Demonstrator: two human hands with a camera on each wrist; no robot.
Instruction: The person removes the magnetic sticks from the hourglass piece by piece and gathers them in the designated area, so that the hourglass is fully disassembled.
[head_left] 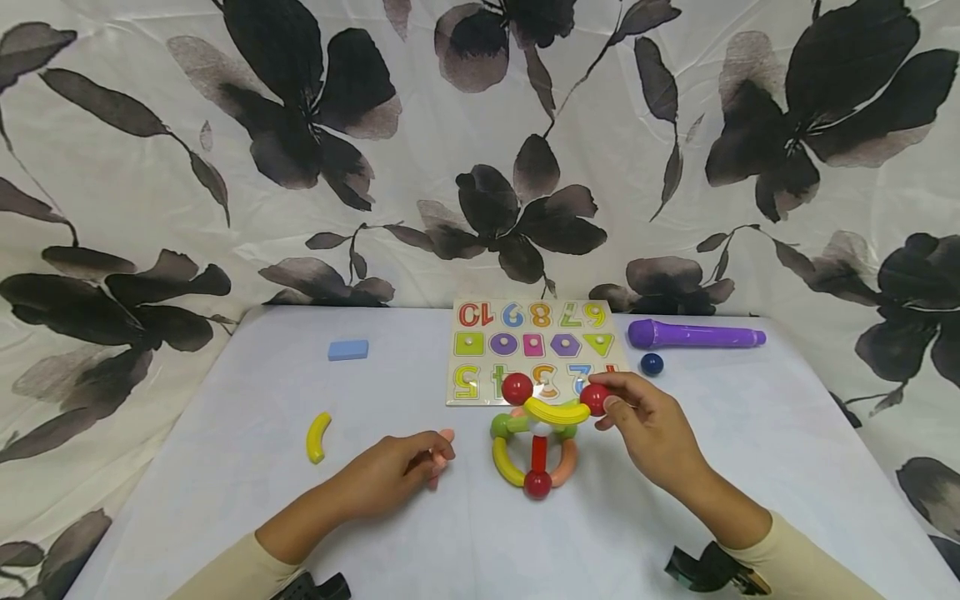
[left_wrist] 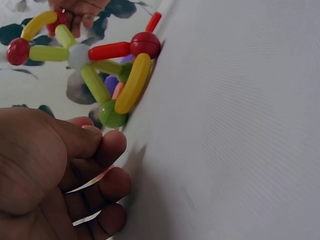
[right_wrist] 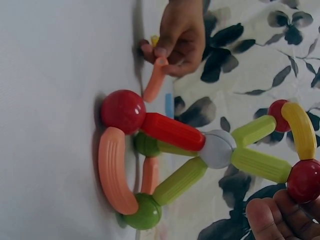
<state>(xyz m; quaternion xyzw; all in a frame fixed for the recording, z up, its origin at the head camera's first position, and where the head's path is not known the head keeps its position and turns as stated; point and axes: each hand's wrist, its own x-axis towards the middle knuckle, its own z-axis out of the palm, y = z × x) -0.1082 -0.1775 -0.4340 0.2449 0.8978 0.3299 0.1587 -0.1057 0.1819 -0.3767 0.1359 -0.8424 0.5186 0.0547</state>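
Observation:
A magnetic stick-and-ball structure (head_left: 538,454) stands on the table: curved yellow and orange sticks with red and green balls form its base. Straight red and green sticks meet at a white ball (right_wrist: 218,149) in its middle. On top, a curved yellow stick (head_left: 557,413) bridges two red balls. My right hand (head_left: 656,429) pinches the right-hand red ball (head_left: 595,399) between thumb and fingers. To the left of the structure, my left hand (head_left: 393,473) holds a loose curved orange stick (right_wrist: 156,80), apart from the structure and mostly hidden in the head view.
Behind the structure lies a number and shape puzzle board (head_left: 487,393). A purple toy microphone (head_left: 697,335) and a dark blue ball (head_left: 652,364) lie at the back right. On the left are a light blue block (head_left: 348,350) and a curved yellow stick (head_left: 318,437).

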